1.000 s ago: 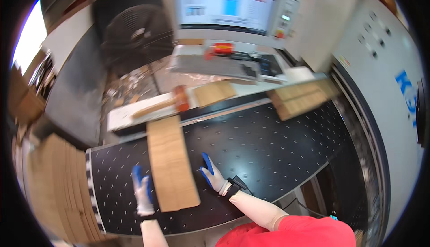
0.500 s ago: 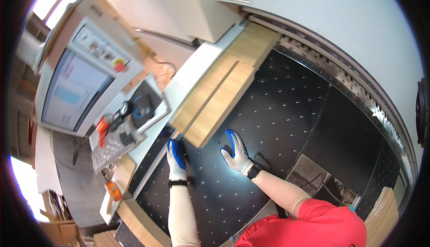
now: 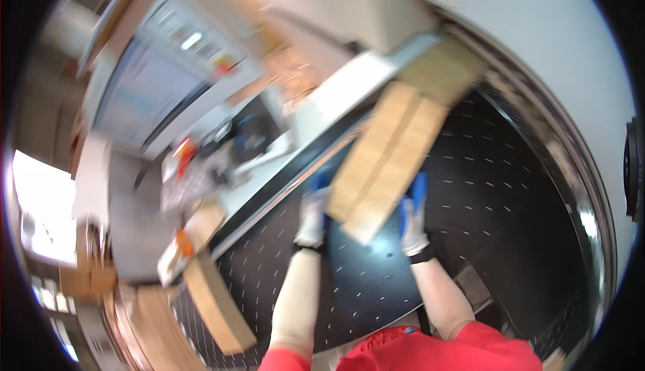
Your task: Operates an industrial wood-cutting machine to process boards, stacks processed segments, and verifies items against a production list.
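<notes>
Together, the gloved left hand (image 3: 313,213) and right hand (image 3: 412,215) flank a cardboard sheet (image 3: 388,158) on the black perforated surface (image 3: 510,189), fingers grasping its edges.

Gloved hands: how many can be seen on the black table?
2. The left hand is at the cardboard sheet's left edge, the right hand at its right edge.

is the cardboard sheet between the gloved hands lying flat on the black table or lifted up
Cannot tell for sure: the picture is blurred. The cardboard sheet lies along the black table, left hand and right hand at its sides.
</notes>
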{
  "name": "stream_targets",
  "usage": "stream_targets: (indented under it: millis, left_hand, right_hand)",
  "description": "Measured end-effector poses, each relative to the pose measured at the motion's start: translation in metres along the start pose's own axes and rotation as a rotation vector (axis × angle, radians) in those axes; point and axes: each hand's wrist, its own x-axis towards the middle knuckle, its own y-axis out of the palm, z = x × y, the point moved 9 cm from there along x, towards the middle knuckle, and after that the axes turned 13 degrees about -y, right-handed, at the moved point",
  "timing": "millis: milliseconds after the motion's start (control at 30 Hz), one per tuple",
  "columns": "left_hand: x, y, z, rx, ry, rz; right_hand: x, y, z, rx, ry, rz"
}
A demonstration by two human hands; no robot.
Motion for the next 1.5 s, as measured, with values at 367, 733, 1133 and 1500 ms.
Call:
stream_targets:
  millis: [367, 733, 1133, 1500]
  left_hand:
    - [-0.159, -0.048, 0.098, 0.161, 0.149, 0.082]
    - [-0.344, -0.246, 0.184, 0.011, 0.162, -0.323]
    - [-0.521, -0.593, 0.027, 0.146, 0.292, -0.708]
    - [-0.458, -0.651, 0.132, -0.435, 0.047, -0.290]
  right_hand:
    - [-0.120, 0.015, -0.009, 0.291, 0.514, 0.270]
    - [-0.322, 0.182, 0.011, 0.246, 0.564, 0.630]
    - [-0.447, 0.334, -0.035, 0.287, 0.615, 0.832]
    - [-0.493, 0.370, -0.096, 0.160, 0.652, 0.741]
